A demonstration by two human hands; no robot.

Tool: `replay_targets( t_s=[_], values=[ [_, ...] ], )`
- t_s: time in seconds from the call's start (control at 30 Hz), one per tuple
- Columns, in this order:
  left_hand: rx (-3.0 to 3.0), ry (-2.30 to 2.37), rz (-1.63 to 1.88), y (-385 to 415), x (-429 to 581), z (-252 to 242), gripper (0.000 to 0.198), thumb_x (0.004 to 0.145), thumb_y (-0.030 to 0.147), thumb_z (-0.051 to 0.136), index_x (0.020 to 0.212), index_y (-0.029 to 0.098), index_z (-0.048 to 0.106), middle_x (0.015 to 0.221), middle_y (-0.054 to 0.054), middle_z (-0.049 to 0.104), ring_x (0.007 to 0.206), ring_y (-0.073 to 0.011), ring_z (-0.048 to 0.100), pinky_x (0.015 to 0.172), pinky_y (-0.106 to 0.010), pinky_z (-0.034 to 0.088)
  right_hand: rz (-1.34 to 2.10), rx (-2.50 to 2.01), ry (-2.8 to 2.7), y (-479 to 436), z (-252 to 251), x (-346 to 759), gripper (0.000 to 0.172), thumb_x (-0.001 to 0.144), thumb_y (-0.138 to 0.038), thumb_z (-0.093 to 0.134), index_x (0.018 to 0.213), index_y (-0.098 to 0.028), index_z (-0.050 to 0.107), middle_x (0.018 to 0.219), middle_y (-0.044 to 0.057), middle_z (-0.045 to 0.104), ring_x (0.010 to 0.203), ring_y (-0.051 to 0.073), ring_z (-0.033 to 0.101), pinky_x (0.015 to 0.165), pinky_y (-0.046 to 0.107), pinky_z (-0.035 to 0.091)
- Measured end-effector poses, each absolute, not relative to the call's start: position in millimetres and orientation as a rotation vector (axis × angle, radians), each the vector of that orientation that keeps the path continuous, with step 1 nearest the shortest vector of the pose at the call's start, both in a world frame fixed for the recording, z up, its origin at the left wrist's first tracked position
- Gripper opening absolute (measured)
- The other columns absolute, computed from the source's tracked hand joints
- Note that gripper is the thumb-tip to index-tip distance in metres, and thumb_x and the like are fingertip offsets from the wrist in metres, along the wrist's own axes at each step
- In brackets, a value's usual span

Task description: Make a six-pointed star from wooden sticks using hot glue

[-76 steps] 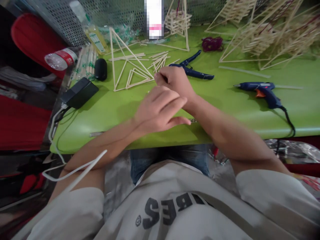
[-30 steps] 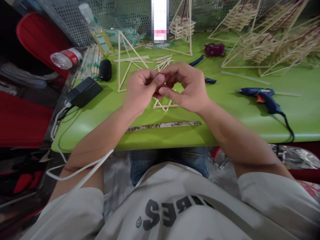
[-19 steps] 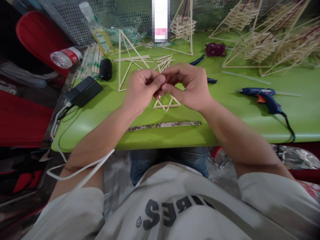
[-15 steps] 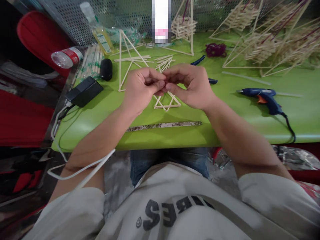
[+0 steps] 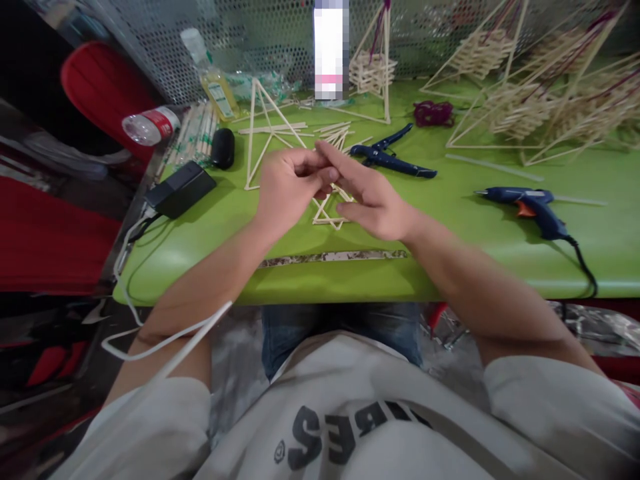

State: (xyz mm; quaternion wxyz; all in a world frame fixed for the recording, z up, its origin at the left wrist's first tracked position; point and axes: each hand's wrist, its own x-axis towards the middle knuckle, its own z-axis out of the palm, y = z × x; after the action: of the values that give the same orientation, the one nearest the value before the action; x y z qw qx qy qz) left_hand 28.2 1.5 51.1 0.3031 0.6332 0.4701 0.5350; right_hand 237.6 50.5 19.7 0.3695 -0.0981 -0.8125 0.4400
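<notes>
My left hand is above the green table, its thumb and fingers closed in a pinch; whatever lies between them is hidden or too small to name. My right hand touches its fingertips, with fingers stretched out and the thumb apart. Beneath both hands lies a small star-shaped frame of thin wooden sticks, partly covered. Beyond my right hand is a pair of dark blue cutting pliers with spread handles. Behind my left hand stands a triangular stick frame. Loose wooden sticks lie farther back.
A blue glue gun lies right, near a clear glue stick. Finished stick frames crowd the back right, beside purple string. A black adapter, a bottle and a patterned strip also lie about.
My right hand has moved down and toward me, its fingers straightening out of a pinch. The pliers now show more fully. The whole view has shifted slightly.
</notes>
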Motion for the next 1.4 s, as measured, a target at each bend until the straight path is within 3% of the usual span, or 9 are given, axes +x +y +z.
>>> replay_targets(
  t_s=[0.1,0.17,0.3,0.5,0.67,0.8,1.03,1.23,1.4],
  values=[
    [1.733,1.136,1.492,2,30,51,0.053,0.102,0.078,0.090,0.083,0.030,0.078,0.071,0.002,0.075,0.061,-0.0139,0.070,0.059,-0.035,0.065,1.024,-0.243,-2.163,50,17,237,0.113,0.100,-0.036,0.072,0.199,-0.028,0.018,0.205,0.011,0.027,0.178,0.038,0.052,0.140,0.055,0.057],
    [1.758,1.040,1.583,2,29,53,0.049,0.103,0.073,0.092,0.085,0.029,0.080,0.071,0.002,0.074,0.061,-0.0122,0.069,0.059,-0.033,0.063,0.894,-0.235,-2.213,49,19,237,0.111,0.103,-0.035,0.067,0.199,-0.024,0.013,0.203,0.013,0.032,0.179,0.036,0.051,0.143,0.055,0.052],
    [1.763,1.017,1.762,4,24,60,0.043,0.105,0.067,0.092,0.089,0.028,0.082,0.079,0.000,0.078,0.066,-0.0137,0.073,0.060,-0.031,0.061,0.560,-0.305,-2.329,48,24,239,0.102,0.107,-0.030,0.062,0.199,-0.020,0.019,0.199,0.017,0.041,0.182,0.038,0.047,0.149,0.062,0.043],
    [1.793,1.188,1.782,6,13,66,0.043,0.112,0.071,0.081,0.097,0.031,0.079,0.085,-0.001,0.081,0.070,-0.0170,0.075,0.065,-0.033,0.064,0.359,-0.484,-2.402,48,25,241,0.093,0.111,-0.031,0.056,0.197,-0.016,0.025,0.193,0.022,0.049,0.171,0.044,0.061,0.140,0.067,0.054],
    [1.868,1.132,1.741,1,16,66,0.040,0.112,0.069,0.081,0.102,0.030,0.083,0.082,-0.001,0.079,0.066,-0.0151,0.073,0.062,-0.030,0.061,0.223,-0.625,-2.390,52,25,242,0.089,0.112,-0.029,0.053,0.195,-0.012,0.026,0.200,0.022,0.036,0.181,0.047,0.046,0.139,0.068,0.055],
    [2.006,1.102,1.692,-3,23,59,0.035,0.114,0.063,0.080,0.104,0.031,0.089,0.085,-0.002,0.082,0.068,-0.0156,0.074,0.064,-0.031,0.061,0.142,-0.598,-2.381,57,22,240,0.090,0.114,-0.037,0.056,0.195,-0.016,0.025,0.203,0.017,0.030,0.189,0.044,0.030,0.149,0.071,0.042],
    [2.169,1.227,1.616,-7,27,49,0.013,0.112,0.042,0.083,0.114,0.033,0.091,0.107,-0.002,0.090,0.087,-0.0210,0.083,0.086,-0.040,0.069,0.151,-0.598,-2.345,46,33,234,0.070,0.119,-0.041,0.052,0.185,-0.015,0.048,0.199,0.018,0.039,0.188,0.043,0.032,0.153,0.072,0.035],
    [2.258,1.197,1.502,-10,23,61,0.017,0.107,0.024,0.080,0.092,0.030,0.083,0.075,0.001,0.075,0.064,-0.0175,0.066,0.060,-0.037,0.050,0.193,-0.558,-2.373,35,46,232,0.062,0.124,-0.034,0.035,0.181,-0.018,0.055,0.195,0.014,0.049,0.187,0.037,0.036,0.155,0.068,0.033],
    [2.072,1.142,1.520,-10,15,72,0.034,0.115,0.051,0.081,0.091,0.028,0.074,0.077,0.001,0.072,0.062,-0.0135,0.064,0.056,-0.035,0.048,0.214,-0.551,-2.396,31,51,233,0.062,0.124,-0.037,0.040,0.184,-0.024,0.051,0.193,0.010,0.052,0.188,0.037,0.034,0.154,0.073,0.031]
  ],
)
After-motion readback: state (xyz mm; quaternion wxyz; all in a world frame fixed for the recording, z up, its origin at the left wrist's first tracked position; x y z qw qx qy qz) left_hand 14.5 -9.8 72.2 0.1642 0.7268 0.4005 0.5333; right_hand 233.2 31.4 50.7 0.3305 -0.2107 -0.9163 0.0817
